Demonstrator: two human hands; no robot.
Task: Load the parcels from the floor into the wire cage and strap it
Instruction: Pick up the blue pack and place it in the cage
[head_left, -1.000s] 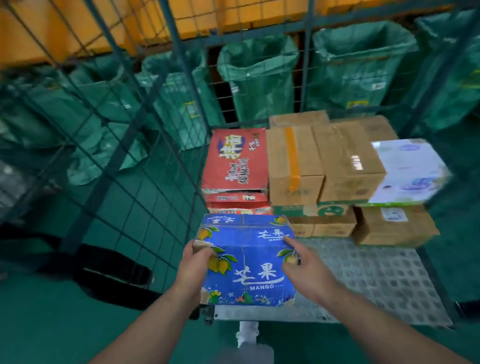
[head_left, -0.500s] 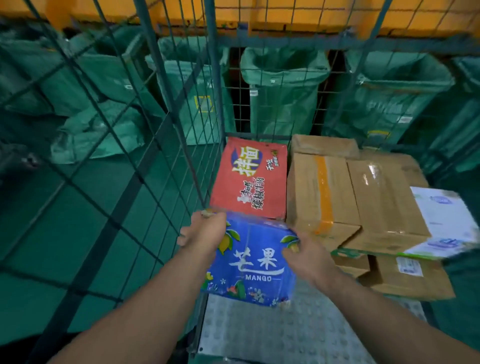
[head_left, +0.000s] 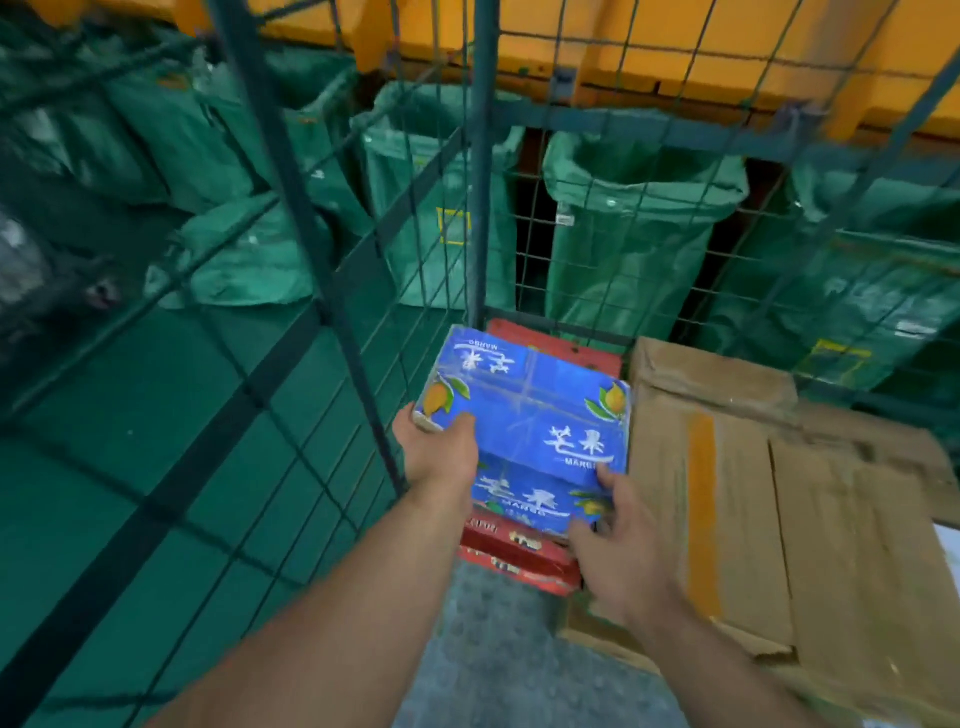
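Observation:
A blue mango box (head_left: 524, 415) lies on top of the red boxes (head_left: 519, 556) in the back left corner of the wire cage (head_left: 480, 208). My left hand (head_left: 441, 457) grips its near left corner. My right hand (head_left: 618, 545) holds its near right corner, fingers on the front face. Brown cardboard boxes (head_left: 769, 509) with an orange tape stripe are stacked right beside it.
The cage's left mesh wall (head_left: 291, 218) stands close to my left arm. Its perforated metal floor (head_left: 498, 654) shows in front of the red boxes. Green sacks (head_left: 634, 234) hang behind the cage below a yellow structure (head_left: 675, 47). Green floor lies to the left.
I have carried the blue box forward and up, from the cage's front edge onto the red boxes. Both hands stayed on it. The camera moved closer to the cage.

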